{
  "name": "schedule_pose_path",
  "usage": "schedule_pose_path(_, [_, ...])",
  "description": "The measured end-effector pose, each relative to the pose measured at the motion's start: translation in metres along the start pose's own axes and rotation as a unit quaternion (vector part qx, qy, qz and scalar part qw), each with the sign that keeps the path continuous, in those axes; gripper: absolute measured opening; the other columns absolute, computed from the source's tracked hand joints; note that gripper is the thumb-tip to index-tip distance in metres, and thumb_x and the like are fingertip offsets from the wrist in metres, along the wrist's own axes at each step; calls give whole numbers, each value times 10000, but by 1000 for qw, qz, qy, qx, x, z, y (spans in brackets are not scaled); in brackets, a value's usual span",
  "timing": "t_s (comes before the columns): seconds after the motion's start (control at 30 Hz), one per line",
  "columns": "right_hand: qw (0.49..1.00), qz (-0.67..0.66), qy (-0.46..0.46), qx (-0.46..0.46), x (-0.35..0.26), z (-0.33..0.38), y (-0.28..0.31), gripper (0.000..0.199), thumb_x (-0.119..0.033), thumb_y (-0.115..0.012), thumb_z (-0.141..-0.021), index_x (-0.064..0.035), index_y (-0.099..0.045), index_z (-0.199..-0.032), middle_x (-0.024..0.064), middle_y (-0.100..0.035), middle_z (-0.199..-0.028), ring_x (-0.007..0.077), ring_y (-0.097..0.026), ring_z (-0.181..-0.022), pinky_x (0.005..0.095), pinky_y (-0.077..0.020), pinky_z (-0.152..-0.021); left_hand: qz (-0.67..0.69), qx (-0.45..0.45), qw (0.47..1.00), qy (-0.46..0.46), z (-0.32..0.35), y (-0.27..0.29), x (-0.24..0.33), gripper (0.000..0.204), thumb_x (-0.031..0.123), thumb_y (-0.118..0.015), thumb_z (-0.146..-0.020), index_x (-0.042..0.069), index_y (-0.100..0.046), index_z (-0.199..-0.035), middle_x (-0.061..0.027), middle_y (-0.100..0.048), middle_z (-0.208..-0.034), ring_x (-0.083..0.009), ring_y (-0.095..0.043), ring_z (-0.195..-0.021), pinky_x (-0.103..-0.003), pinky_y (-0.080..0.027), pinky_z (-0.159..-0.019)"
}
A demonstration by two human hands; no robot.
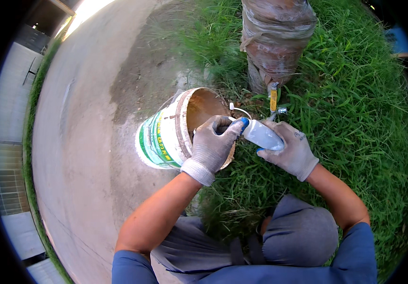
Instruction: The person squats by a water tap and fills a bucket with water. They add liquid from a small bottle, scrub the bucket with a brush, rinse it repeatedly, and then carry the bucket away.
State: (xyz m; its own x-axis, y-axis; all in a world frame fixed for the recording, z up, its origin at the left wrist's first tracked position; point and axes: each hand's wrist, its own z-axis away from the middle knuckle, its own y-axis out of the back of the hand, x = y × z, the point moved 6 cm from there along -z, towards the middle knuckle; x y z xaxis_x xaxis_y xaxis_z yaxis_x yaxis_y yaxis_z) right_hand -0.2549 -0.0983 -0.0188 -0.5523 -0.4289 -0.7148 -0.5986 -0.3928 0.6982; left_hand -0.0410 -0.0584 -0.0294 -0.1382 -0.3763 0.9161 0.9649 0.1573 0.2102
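Both hands wear grey knit gloves with blue patches at the fingertips. My right hand (291,149) is wrapped round the body of a small white, translucent plastic bottle (264,136), held tilted over the grass. At the bottle's upper left end my left hand (219,137) is closed, thumb and fingers pinching around its neck or cap, which the glove partly hides. A thin curved white strip or tube (243,111) with a small white tip shows just above the fingers. Behind my left hand is a white bucket (166,130) with green bands, its mouth stained brown.
Beyond my hands, a thick post or pipe (278,42) wrapped in plastic film rises from the grass (355,94). A tap with a yellow handle (273,100) is at its base. Concrete paving (85,142) with a damp patch lies left. My bent knee (301,232) is close below.
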Motion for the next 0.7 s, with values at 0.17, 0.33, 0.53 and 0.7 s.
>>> schedule_pose_path(0.17, [998,35,33,46,-13,1,-9,697,-269,-886,-780,-2,-607,-1360,144,-706,-1153,279,-709,-1062,398,-550,-936,162,-33,985,50,-2,-8,-10,231,220,-782,-957,8,-736,-1036,5,-693,-921,-54,-609,-834,-248,-524,-728])
schedule_pose_path(0.33, [849,-448,-208,-190,19,10,-39,685,-354,-862,-817,42,-600,-1310,143,-720,-1067,237,-732,-926,392,-611,-788,138,-172,975,-33,-5,2,1,397,187,-812,-917,-22,-698,-1235,-32,-716,-1096,-117,-651,-1008,-296,-528,-950])
schedule_pose_path(0.53, [766,-567,-216,-210,36,20,-56,704,-409,-869,-813,51,-628,-1288,163,-714,-1083,236,-724,-943,369,-600,-811,240,-249,937,-46,0,-4,12,608,83,-809,-883,-29,-564,-1429,-55,-687,-1231,-118,-633,-1096,-295,-516,-1001])
schedule_pose_path(0.7, [967,-242,-85,-1,12,8,-41,734,-320,-922,-743,14,-634,-1330,142,-715,-1185,221,-691,-1087,374,-529,-984,158,-130,979,-6,4,-8,-4,634,110,-866,-843,-38,-580,-1389,-58,-690,-1197,-122,-652,-1075,-296,-535,-973])
